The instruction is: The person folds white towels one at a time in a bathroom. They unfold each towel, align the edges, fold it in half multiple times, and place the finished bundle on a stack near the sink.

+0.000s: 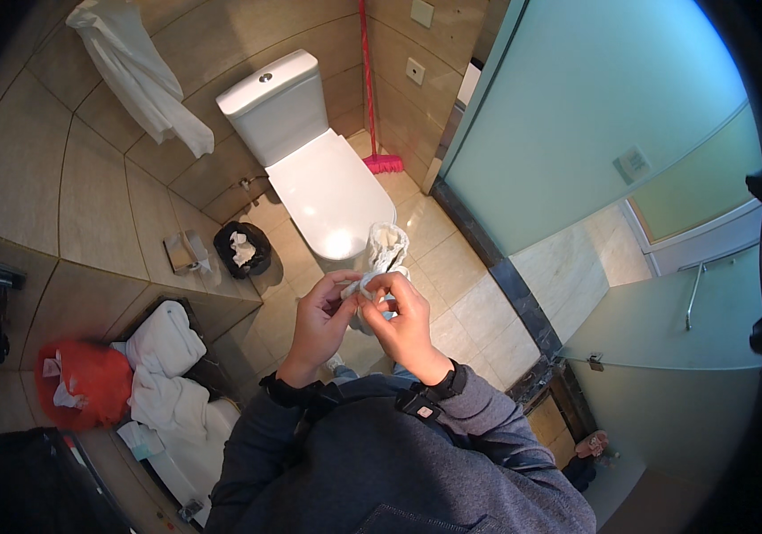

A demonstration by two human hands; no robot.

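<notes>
A white, gathered, soft piece (388,245) is held out in front of my chest; whether it is fabric or plastic I cannot tell. Its puckered upper end shows a paler beige inside. My left hand (323,314) pinches its near edge between thumb and fingertips. Close beside it, my right hand (400,320) grips the same edge, so the fingertips of both hands almost meet. The fingers hide part of the piece. Beyond it stands a white toilet (327,190) with the lid down.
A black-lined bin (257,262) with paper stands left of the toilet. A red bag (97,384) and white towels (164,340) lie by the white basin (221,417). A pink broom (384,163) leans in the corner. Frosted glass panels (588,120) rise at right above a dark sill (511,294).
</notes>
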